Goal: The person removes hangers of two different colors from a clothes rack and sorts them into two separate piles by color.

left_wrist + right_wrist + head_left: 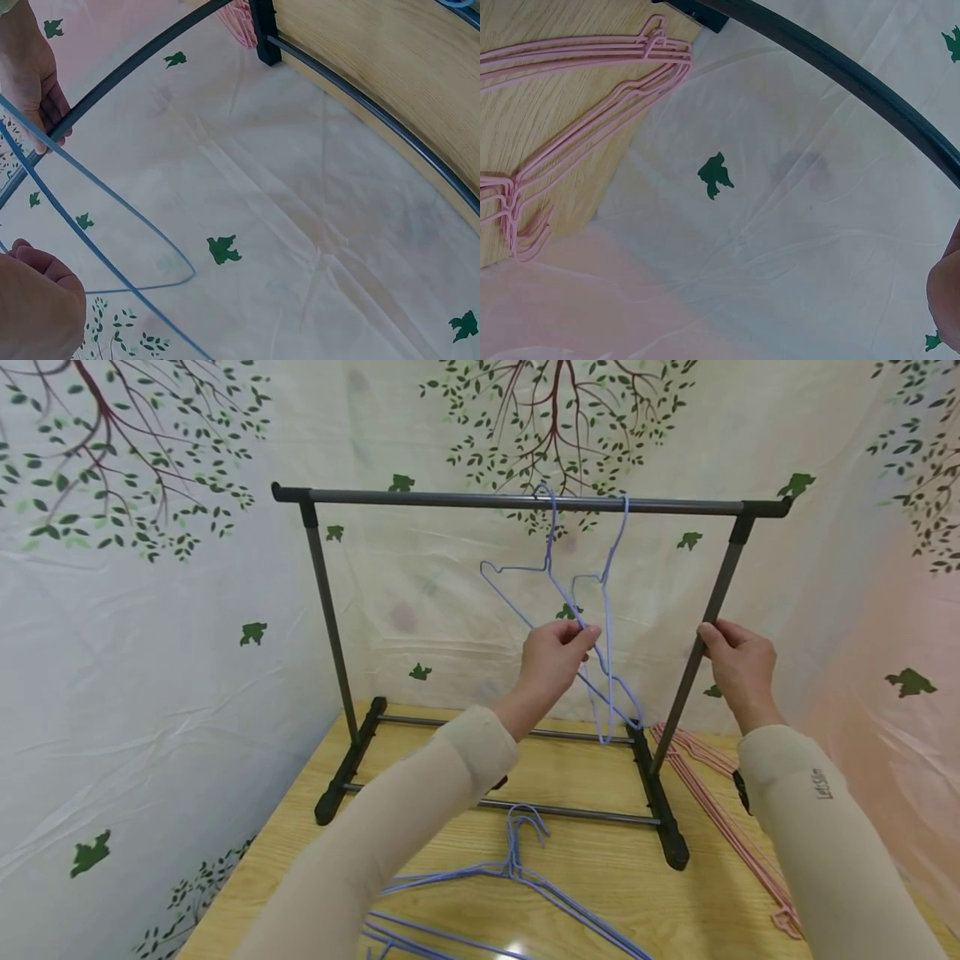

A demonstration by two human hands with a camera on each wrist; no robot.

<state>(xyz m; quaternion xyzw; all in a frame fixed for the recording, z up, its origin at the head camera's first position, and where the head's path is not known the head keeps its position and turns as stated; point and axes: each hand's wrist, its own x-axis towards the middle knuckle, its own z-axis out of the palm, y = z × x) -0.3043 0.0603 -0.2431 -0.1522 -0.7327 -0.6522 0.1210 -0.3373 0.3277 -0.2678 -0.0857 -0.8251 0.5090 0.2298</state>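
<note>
Two blue-violet wire hangers hang from the top bar of a dark clothes rack point(420, 499), right of its middle. My left hand point(555, 656) pinches the side wire of the left hanger point(550, 558) between thumb and fingers. Just to the right hangs the second hanger point(608, 635), its lower part overlapping the first. My right hand point(742, 664) grips the rack's right post point(718, 585) partway up. In the left wrist view, blue wires cross in front of the post, above the left hand point(45, 307). Only an edge of the right hand point(946, 292) appears in the right wrist view.
On the wooden table point(435, 847), several blue hangers point(570, 906) lie in front of the rack, partly behind my left sleeve. Several pink hangers point(592, 56) lie right of the rack's base, partly behind my right sleeve. A printed cloth point(187, 652) surrounds the table's back and sides.
</note>
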